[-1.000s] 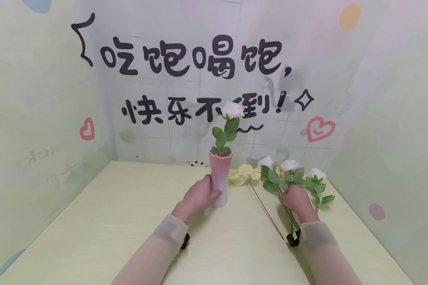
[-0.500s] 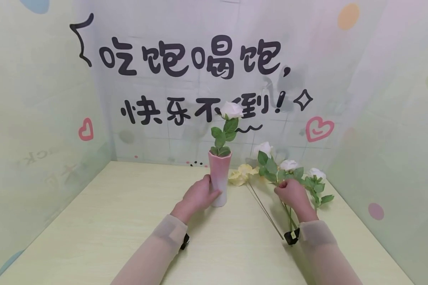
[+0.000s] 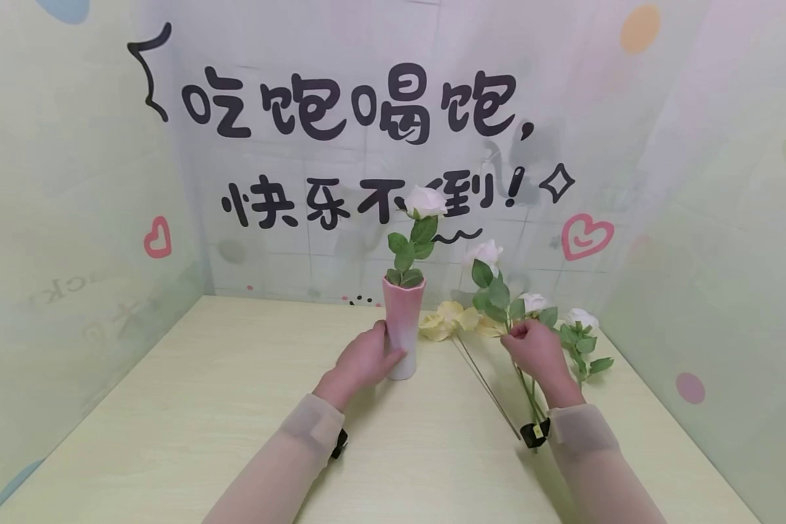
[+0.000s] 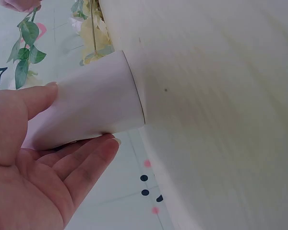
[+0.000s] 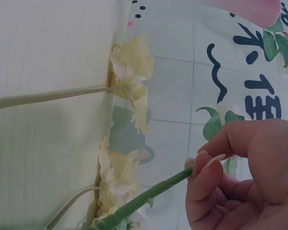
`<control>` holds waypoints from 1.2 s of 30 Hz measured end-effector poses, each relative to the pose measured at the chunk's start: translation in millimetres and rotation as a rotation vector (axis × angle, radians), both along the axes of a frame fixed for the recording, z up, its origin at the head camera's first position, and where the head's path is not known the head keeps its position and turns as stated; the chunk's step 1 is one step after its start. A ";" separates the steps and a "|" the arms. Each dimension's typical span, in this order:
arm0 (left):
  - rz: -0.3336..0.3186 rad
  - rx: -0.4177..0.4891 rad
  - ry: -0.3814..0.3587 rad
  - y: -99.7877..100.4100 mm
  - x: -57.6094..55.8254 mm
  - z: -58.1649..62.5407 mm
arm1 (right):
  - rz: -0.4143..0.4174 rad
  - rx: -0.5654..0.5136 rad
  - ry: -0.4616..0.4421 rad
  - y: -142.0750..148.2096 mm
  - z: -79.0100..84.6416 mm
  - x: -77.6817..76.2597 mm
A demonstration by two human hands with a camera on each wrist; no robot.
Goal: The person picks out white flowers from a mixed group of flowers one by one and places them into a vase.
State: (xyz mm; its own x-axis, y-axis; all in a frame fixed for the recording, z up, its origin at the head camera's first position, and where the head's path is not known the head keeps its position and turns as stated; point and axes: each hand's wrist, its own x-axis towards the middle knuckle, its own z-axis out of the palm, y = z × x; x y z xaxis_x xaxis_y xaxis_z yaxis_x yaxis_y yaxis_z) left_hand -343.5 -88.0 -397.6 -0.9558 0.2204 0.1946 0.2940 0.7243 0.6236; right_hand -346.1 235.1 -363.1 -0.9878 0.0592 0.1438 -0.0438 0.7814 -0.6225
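Note:
A tall vase [image 3: 403,327], pink at the top and fading to white, stands upright on the table with one white rose [image 3: 427,201] in it. My left hand [image 3: 365,356] grips its lower part, thumb on one side and fingers on the other; the left wrist view shows the vase's base [image 4: 117,93] at the table. To the right of the vase, my right hand [image 3: 538,356] pinches the green stem [image 5: 158,190] of another white rose [image 3: 487,255] between thumb and fingertips. That rose's head is raised and tilts left, while its stem slants down toward the wrist.
Yellow flowers [image 3: 450,320] lie between the vase and my right hand, their thin stems pointing toward me. Two more white roses lie at the right, one [image 3: 533,302] behind my right hand and one [image 3: 583,319] beside it. A printed backdrop [image 3: 340,269] rises behind the table [image 3: 203,393].
My right hand has lifted the rose's head up from among the other flowers and shifted slightly left. My left hand and the vase have stayed in place.

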 end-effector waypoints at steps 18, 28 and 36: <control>-0.003 -0.011 -0.008 0.2 -0.5 1.2 | -0.029 0.013 0.080 -5.7 6.6 3.9; 0.008 -0.017 -0.022 -0.3 -1.5 -0.1 | -0.027 -0.036 0.118 -11.1 12.7 7.8; 0.008 -0.020 -0.023 -0.1 -1.6 -0.5 | -0.033 -0.059 0.167 -12.1 13.2 7.3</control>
